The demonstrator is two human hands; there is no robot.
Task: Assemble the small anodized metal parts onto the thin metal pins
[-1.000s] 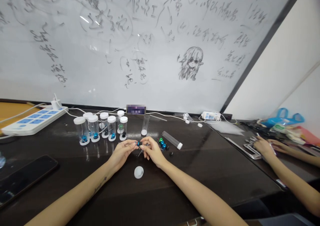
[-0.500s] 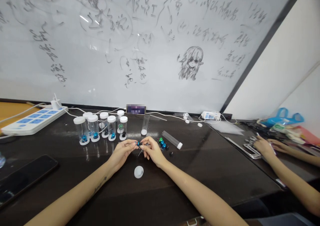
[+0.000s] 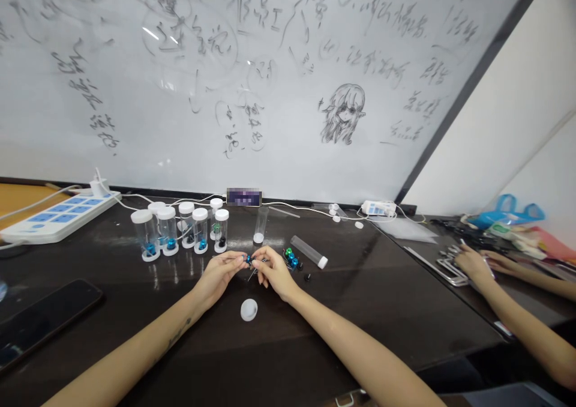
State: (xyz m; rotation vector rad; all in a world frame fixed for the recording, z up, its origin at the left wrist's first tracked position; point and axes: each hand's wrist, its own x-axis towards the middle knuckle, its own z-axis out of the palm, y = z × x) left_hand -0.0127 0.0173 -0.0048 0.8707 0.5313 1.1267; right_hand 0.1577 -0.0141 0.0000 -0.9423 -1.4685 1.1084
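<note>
Between the fingertips of both hands is a small blue metallic part (image 3: 248,259) with dark bits on it; its exact kind is too small to make out. My left hand (image 3: 220,275) pinches it from the left, and my right hand (image 3: 273,273) grips its right side. Thin metal pins show under the right fingers. Just right of that hand lies a cluster of green, blue and black small parts (image 3: 293,259), with a lone black piece (image 3: 307,277) beside it. A round white cap (image 3: 249,310) rests on the table in front of my hands.
Several capped clear tubes (image 3: 166,230) with coloured parts stand at left. An upright clear tube (image 3: 261,226) and a lying one (image 3: 309,252) are behind my hands. A phone (image 3: 49,320) and power strip (image 3: 63,216) lie left. Another person's hands (image 3: 477,266) work at right.
The view has shifted very slightly. Both hands keep their hold on the small blue part, with no clear movement.
</note>
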